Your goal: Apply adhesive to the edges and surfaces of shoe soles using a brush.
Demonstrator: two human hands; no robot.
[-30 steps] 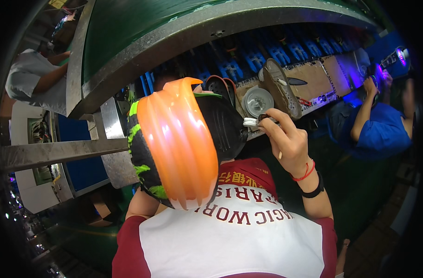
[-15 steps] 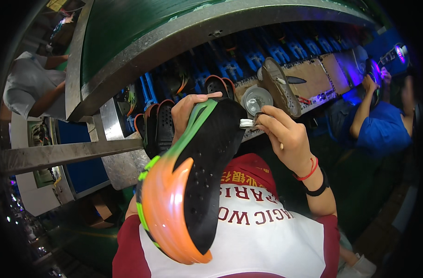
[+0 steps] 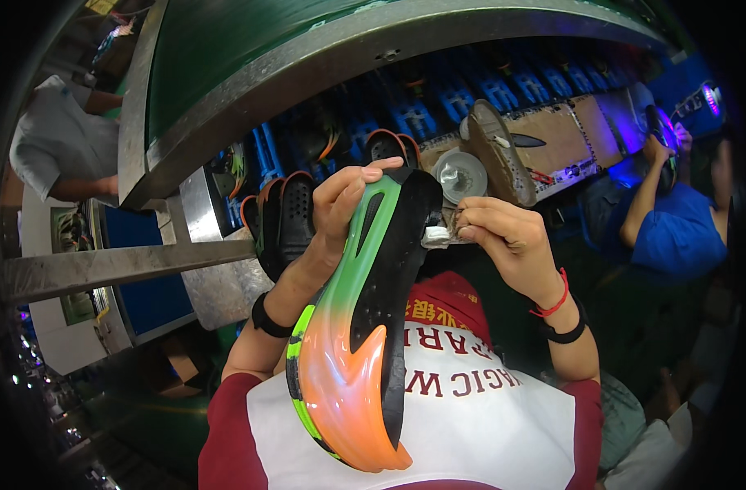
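Fingers of my left hand (image 3: 344,196) curl over the green upper end of a multicoloured shoe (image 3: 360,325), gripping it; my right hand (image 3: 510,237) is closed in a pinch on a small white piece (image 3: 436,237). From my remote view, that piece sits right at the shoe's dark right-hand edge, though I cannot tell whether it presses on it.

To work this edge well, I judge that the left grip should stay firm and clear of the white piece, while the right pinch stays light and follows the curve evenly.

The shoe is held in the air, off the near edge of the cardboard-covered worktop (image 3: 552,131), in front of a white and dark red shirt (image 3: 487,433). Its long axis runs nearly up and down my view, leaning slightly left toward the bottom. The green end points up toward the worktop; the orange end points down toward the shirt, its tip turned to the lower right.

Near the worktop's left end sits a pale cup (image 3: 460,176), with a brown shoe (image 3: 499,155) beside it.
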